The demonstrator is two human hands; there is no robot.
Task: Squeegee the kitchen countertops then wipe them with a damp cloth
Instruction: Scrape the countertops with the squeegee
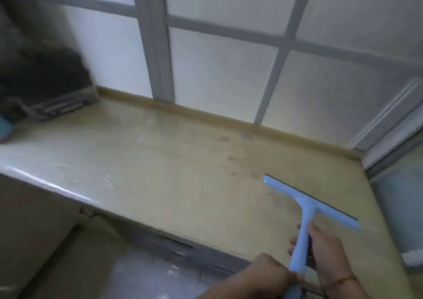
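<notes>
On beige countertop [183, 172], pale-blue T-shaped squeegee [306, 209]

- both hands are showing bare here, no gloves going on, forearms bare too with no sleeves reaching into view
- right hand [325, 248] is wearing a thin dark cord bracelet [341, 281] around the wrist, looks like a small bead or knot on it
- left hand [270, 273] isn't wearing anything I can make out
</notes>
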